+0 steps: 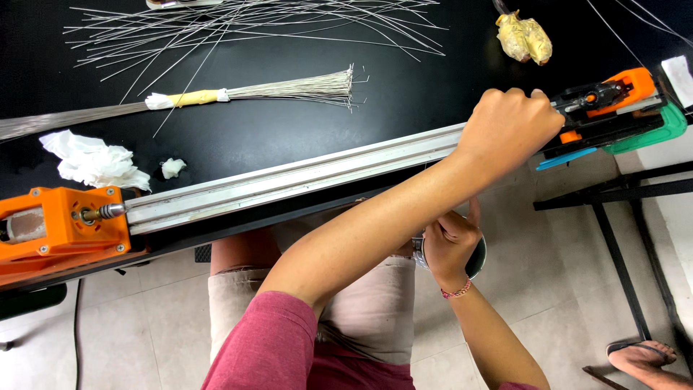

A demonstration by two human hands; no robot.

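Note:
A long aluminium rail [289, 179] runs along the front edge of the black table [238, 130]. At the rail's left end is an orange motor block [61, 227], and at its right end an orange and black carriage [606, 101]. My left arm crosses over to the right, and my left hand [509, 126] is closed in a fist over the rail right beside the carriage. Below the table edge, over my lap, my right hand [447, 249] holds a round shiny metal container [478, 258]. A beaded band circles that wrist.
Loose thin wires [253, 25] fan across the back of the table. A wire bundle bound with yellow tape [245, 92] lies nearer. Crumpled white tissue [94, 162] sits at the left, a yellow wad [525, 37] at the back right. Another person's sandalled foot [642, 355] rests by a black metal frame [613, 195].

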